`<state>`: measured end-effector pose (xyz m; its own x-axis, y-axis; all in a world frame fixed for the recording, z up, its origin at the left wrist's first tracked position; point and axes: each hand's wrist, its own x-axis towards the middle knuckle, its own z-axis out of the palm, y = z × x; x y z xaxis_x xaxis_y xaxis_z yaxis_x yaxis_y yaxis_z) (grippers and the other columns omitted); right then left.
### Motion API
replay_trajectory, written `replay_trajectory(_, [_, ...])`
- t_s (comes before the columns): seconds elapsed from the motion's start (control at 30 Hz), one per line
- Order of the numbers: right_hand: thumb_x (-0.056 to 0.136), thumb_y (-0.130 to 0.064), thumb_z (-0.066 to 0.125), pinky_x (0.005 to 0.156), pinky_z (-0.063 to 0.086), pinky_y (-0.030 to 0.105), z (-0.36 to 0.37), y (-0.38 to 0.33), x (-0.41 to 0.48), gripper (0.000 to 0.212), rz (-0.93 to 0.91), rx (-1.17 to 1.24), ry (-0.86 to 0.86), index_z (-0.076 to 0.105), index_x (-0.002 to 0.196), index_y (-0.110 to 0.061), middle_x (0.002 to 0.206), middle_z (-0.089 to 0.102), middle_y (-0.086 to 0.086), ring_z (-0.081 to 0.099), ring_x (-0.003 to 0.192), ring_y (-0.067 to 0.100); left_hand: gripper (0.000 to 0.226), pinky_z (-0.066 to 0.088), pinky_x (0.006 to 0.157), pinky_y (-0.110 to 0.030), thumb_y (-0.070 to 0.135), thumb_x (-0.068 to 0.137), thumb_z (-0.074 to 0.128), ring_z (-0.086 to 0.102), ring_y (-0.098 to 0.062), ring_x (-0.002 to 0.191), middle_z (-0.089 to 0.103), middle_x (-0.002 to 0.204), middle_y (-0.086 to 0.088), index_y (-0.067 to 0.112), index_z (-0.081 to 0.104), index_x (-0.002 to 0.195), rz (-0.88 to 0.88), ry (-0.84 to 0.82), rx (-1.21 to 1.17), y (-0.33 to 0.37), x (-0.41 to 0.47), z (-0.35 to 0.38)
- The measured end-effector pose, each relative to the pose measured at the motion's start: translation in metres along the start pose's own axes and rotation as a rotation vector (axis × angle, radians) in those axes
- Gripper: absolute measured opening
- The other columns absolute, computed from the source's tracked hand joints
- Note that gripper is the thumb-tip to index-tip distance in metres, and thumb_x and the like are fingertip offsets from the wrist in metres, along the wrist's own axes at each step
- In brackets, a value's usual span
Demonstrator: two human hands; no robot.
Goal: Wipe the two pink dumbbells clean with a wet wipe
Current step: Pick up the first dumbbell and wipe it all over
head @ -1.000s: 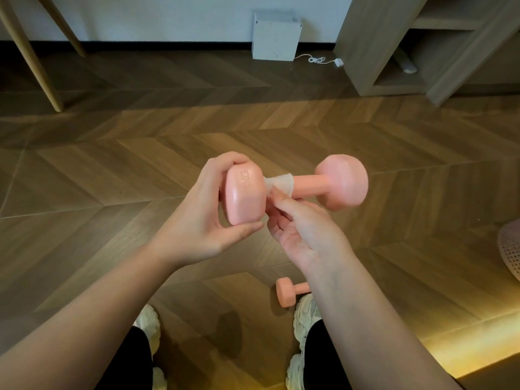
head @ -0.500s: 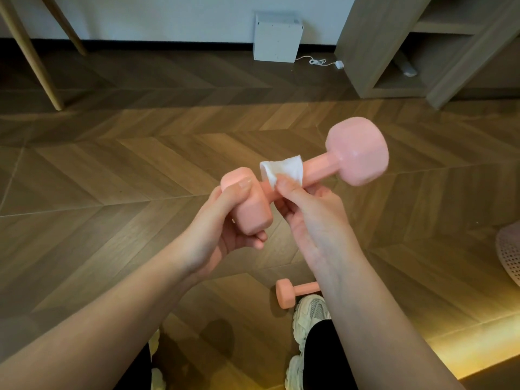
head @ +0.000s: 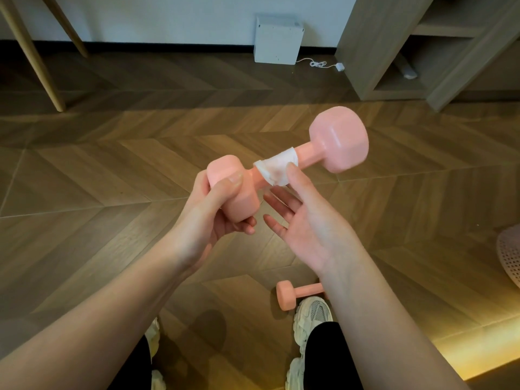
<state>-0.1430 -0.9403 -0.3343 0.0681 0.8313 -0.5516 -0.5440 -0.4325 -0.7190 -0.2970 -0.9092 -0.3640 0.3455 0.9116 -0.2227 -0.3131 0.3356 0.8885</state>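
I hold a pink dumbbell (head: 339, 139) in the air, tilted up to the right. My left hand (head: 216, 212) grips its near head. A white wet wipe (head: 277, 168) is wrapped around the handle. My right hand (head: 306, 220) is palm up below the handle, fingers spread, with only the thumb tip pressing the wipe against the bar. A second pink dumbbell (head: 289, 295) lies on the wooden floor beside my right shoe, its far end hidden behind my right forearm.
My white shoes (head: 312, 316) stand on the herringbone floor. A white box (head: 278, 39) with a cable sits against the back wall. A wooden shelf unit (head: 394, 52) is at the back right, wooden legs (head: 33, 60) at the back left, a pink perforated object (head: 510, 254) at the right edge.
The dumbbell tilted up, far head rising to the right. My left hand shifted under the near head. My right hand opened from a pinch on the wipe; only the thumb touches it now.
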Motion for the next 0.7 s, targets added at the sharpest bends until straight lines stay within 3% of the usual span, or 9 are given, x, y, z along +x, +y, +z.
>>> replay_trajectory(0.1, [0.066,-0.050,0.073,0.112,0.038,0.050,0.003,0.006,0.004,0.059,-0.009,0.021,-0.043,0.068,0.117,-0.021,0.125,0.068,0.002,0.059,0.119,0.016,0.085,0.052,0.055,-0.037,0.046,0.076,0.064,0.058,-0.028,0.063,0.063,0.092,-0.017,-0.007,0.036,0.136,0.003,-0.028,0.023,0.001,-0.002,0.004])
replay_trajectory(0.27, [0.087,-0.027,0.071,0.110,0.038,0.046,0.004,0.012,0.009,0.015,-0.035,-0.042,0.077,0.070,0.099,-0.019,0.104,0.074,-0.003,0.064,0.101,0.012,0.087,0.052,0.055,-0.036,0.047,0.072,0.067,0.058,-0.027,0.065,0.060,0.096,-0.019,-0.002,0.038,0.137,-0.057,-0.008,-0.012,-0.006,-0.007,0.008])
replay_trajectory(0.37, [0.085,-0.025,0.072,0.101,0.040,0.041,0.000,0.002,0.009,0.015,-0.108,0.080,0.201,0.069,0.100,-0.022,0.109,0.075,-0.002,0.065,0.105,0.012,0.093,0.053,0.052,-0.034,0.047,0.068,0.068,0.058,-0.026,0.062,0.055,0.096,-0.022,-0.005,0.036,0.138,-0.092,-0.008,-0.054,-0.007,-0.006,0.011])
replay_trajectory(0.43, [0.085,-0.026,0.072,0.100,0.040,0.041,-0.005,-0.005,0.008,0.027,-0.182,0.168,0.262,0.067,0.111,-0.022,0.113,0.074,-0.001,0.065,0.108,0.012,0.094,0.053,0.051,-0.034,0.047,0.067,0.068,0.057,-0.026,0.061,0.054,0.097,-0.023,-0.006,0.035,0.137,-0.093,-0.006,-0.069,-0.006,-0.006,0.013])
replay_trajectory(0.5, [0.080,-0.034,0.074,0.101,0.039,0.041,-0.006,-0.003,0.006,0.045,-0.208,0.118,0.265,0.065,0.123,-0.021,0.116,0.072,-0.002,0.064,0.111,0.012,0.089,0.053,0.051,-0.033,0.047,0.068,0.067,0.057,-0.026,0.061,0.055,0.096,-0.022,-0.006,0.039,0.134,-0.091,-0.027,-0.074,-0.005,-0.007,0.014])
replay_trajectory(0.57, [0.069,-0.046,0.075,0.103,0.039,0.039,0.000,0.006,0.000,0.058,-0.170,-0.043,0.228,0.068,0.121,-0.021,0.117,0.072,-0.005,0.061,0.115,0.011,0.073,0.053,0.051,-0.031,0.043,0.076,0.064,0.056,-0.024,0.060,0.055,0.095,-0.020,-0.007,0.048,0.127,-0.106,-0.063,-0.080,-0.004,-0.007,0.012])
replay_trajectory(0.63, [0.069,-0.047,0.077,0.102,0.039,0.034,0.005,0.015,-0.004,0.051,-0.132,-0.174,0.207,0.071,0.112,-0.021,0.114,0.072,-0.009,0.059,0.117,0.008,0.059,0.053,0.050,-0.030,0.042,0.083,0.055,0.055,-0.024,0.060,0.055,0.092,-0.020,-0.002,0.059,0.122,-0.140,-0.082,-0.086,-0.003,-0.008,0.010])
replay_trajectory(0.7, [0.081,-0.039,0.075,0.086,0.042,0.018,0.006,0.018,-0.004,0.028,-0.124,-0.231,0.205,0.073,0.104,-0.022,0.101,0.074,-0.016,0.061,0.102,-0.008,0.052,0.052,0.048,-0.029,0.045,0.084,0.051,0.055,-0.024,0.059,0.056,0.088,-0.021,0.006,0.069,0.112,-0.180,-0.094,-0.103,-0.001,-0.009,0.006])
